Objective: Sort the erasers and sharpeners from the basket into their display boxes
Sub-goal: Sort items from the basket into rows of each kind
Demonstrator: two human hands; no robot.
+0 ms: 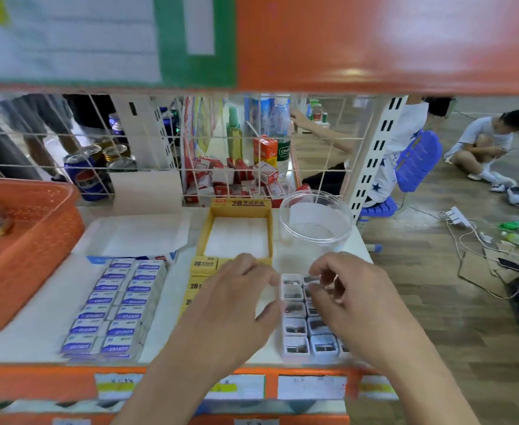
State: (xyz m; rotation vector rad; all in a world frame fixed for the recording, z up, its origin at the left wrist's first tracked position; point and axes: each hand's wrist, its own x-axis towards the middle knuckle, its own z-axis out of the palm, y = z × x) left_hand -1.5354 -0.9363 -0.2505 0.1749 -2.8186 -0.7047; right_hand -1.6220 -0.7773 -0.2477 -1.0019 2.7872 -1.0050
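Sharpeners (296,329) in two rows on shelf (37,338), front right. Right hand (348,302) curled over far end, thumb and fingertip pinching far sharpener (309,281). Left hand (236,299) bent-fingered, tips at rows' left edge; grasp unclear, blurred. Blue-label erasers (120,302) left; yellow display box (204,237), clear tub (316,199) behind; orange basket (37,240) far left.

We see both bare arms rise from bottom edge toward frame centre. Left forearm (166,384) enters at lower middle; left hand (236,299) palm down, fingers (252,268) bent, thumb (267,314) out to right. Right forearm (420,375) enters from lower right; right hand (353,299) palm down, fingers curled toward thumb. Hands near, apart. Blur: we cannot tell either grip.
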